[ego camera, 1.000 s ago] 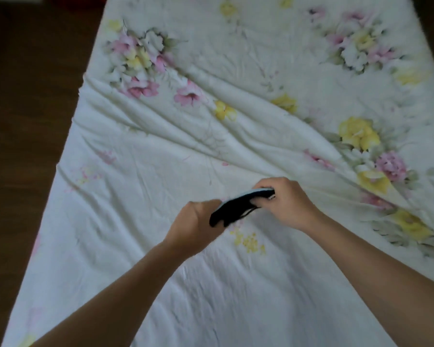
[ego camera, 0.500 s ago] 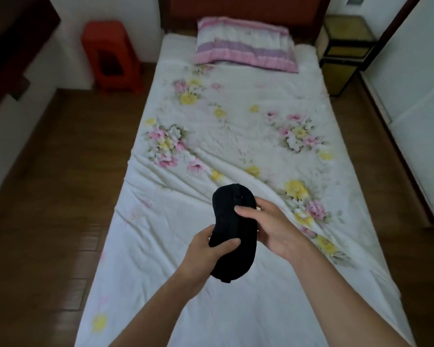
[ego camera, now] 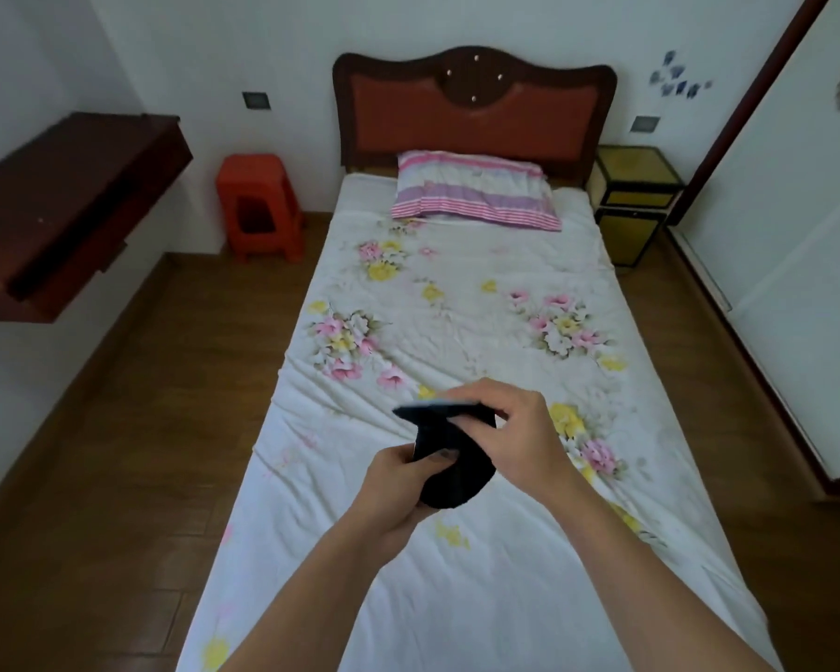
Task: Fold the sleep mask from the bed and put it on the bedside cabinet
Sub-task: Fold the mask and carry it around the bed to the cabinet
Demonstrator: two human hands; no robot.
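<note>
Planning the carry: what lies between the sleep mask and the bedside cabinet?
Head view: only floral bedsheet separates sleep mask from bedside cabinet; the pillow sits left of that line.

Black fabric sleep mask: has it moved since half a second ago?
Cannot tell much: the camera tilted up. The black fabric sleep mask stays over the floral bedsheet near the yellow flower, held by left hand and right hand, its top now folding over.

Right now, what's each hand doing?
Left hand: closed, gripping the lower part of the black sleep mask.
Right hand: closed, pinching the mask's top edge.
</note>
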